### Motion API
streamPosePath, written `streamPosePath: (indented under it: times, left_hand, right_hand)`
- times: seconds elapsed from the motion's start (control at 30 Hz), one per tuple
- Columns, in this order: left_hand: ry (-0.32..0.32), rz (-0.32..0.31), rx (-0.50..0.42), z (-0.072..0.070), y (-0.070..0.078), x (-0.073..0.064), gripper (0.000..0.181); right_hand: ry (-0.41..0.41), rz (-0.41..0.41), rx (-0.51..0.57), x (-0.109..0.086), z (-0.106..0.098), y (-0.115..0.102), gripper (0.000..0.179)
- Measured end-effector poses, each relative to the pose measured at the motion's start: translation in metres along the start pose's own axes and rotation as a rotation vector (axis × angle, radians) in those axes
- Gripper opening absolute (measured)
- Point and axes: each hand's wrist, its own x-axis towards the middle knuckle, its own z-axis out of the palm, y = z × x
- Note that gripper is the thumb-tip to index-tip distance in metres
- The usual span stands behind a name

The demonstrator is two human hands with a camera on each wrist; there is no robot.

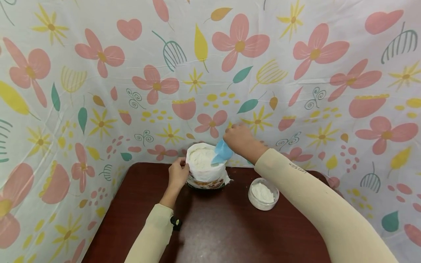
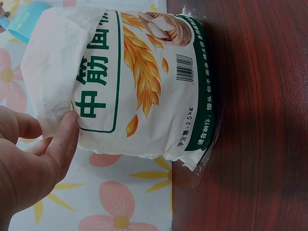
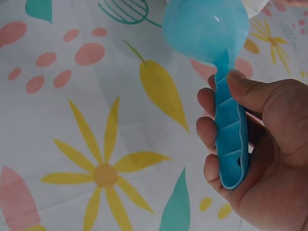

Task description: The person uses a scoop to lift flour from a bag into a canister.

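Observation:
A white flour bag with green print and a wheat picture stands at the back of the table, its top rolled outward. White flour shows inside its mouth. My left hand pinches the folded rim at the bag's left side, thumb on one face and fingers on the other. In my right hand is a light blue scoop, gripped by its ribbed handle. The scoop's bowl tips down over the right part of the bag's mouth, its lip close to the flour.
A clear round tub holding white flour stands on the dark red-brown table, right of the bag and near my right forearm. A flower-printed curtain hangs right behind the table and along its sides.

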Motion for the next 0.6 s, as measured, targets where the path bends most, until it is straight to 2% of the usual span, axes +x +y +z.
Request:
streamPosePath:
  times: [0.3, 0.6]
  left_hand:
    - [-0.015, -0.021, -0.007, 0.000, 0.000, 0.000, 0.027]
    - [0.007, -0.007, -0.009, 0.001, 0.001, 0.000, 0.026]
  right_hand:
    - [-0.015, 0.023, 0.003, 0.006, 0.009, -0.009, 0.015]
    - [-0.019, 0.009, 0.019, 0.009, 0.013, -0.018, 0.015]
